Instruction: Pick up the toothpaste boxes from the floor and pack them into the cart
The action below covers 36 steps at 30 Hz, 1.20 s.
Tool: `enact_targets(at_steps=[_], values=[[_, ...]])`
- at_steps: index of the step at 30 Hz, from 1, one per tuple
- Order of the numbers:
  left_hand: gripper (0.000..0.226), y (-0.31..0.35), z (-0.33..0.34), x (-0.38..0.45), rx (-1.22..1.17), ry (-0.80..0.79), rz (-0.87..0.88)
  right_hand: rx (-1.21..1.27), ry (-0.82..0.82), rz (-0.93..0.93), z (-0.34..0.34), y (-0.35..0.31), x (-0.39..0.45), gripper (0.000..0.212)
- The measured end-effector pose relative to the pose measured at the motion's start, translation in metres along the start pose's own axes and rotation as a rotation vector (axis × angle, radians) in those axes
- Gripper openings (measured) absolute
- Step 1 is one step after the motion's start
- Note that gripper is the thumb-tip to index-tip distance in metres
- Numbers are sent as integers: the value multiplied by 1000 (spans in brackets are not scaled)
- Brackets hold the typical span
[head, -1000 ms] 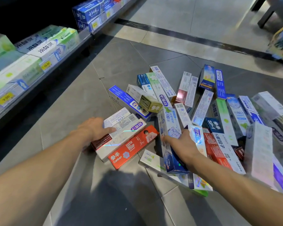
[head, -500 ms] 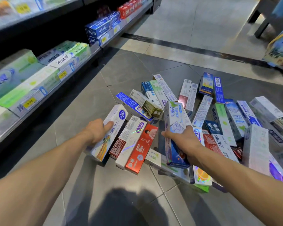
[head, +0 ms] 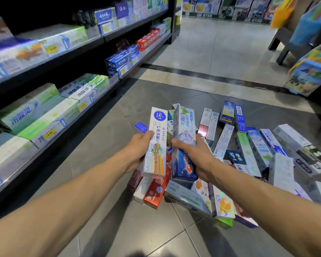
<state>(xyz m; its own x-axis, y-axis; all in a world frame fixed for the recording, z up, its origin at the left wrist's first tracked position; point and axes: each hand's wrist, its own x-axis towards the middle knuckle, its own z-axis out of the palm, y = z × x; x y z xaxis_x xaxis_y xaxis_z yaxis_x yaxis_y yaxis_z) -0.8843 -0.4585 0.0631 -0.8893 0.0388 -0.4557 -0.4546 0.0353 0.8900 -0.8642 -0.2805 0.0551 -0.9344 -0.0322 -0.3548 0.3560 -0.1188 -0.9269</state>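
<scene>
My left hand (head: 137,147) grips a white toothpaste box with an orange and blue picture (head: 157,143), lifted off the floor and standing nearly upright. Right beside it, my right hand (head: 195,156) holds a white and blue toothpaste box (head: 183,141), also raised and upright. The two boxes almost touch. Below and to the right, a pile of several toothpaste boxes (head: 248,145) lies scattered on the grey tiled floor, among them a red box (head: 156,191). No cart is in view.
Store shelves (head: 67,101) stocked with boxed toothpaste run along the left side. Bare floor tiles (head: 220,58) stretch ahead down the aisle. A dark stand with colourful packages (head: 309,75) sits at the right.
Both hands have lifted their boxes off the pile and brought them together, upright. The view has tilted up, showing more of the shelves and aisle.
</scene>
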Motion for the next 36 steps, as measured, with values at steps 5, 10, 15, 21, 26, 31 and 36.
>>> enact_targets(at_steps=[5,10,15,21,26,31,36], values=[[42,15,11,-4,-86,-11,0,-13,-41,-50,1,-15,8,56],[40,36,24,-1,-216,34,21,17,-59,-78,-2,-36,12,41],[33,82,46,-34,-316,82,37,23,-4,-135,-2,-79,-22,41],[35,190,69,-126,-281,31,0,53,99,-157,-5,-197,-116,46],[41,319,87,-229,-214,-66,-19,101,166,-141,-4,-339,-219,55],[48,458,106,-334,-162,-127,23,63,211,-119,-7,-489,-311,66],[62,583,123,-426,-96,-122,76,40,208,-170,-12,-625,-389,51]])
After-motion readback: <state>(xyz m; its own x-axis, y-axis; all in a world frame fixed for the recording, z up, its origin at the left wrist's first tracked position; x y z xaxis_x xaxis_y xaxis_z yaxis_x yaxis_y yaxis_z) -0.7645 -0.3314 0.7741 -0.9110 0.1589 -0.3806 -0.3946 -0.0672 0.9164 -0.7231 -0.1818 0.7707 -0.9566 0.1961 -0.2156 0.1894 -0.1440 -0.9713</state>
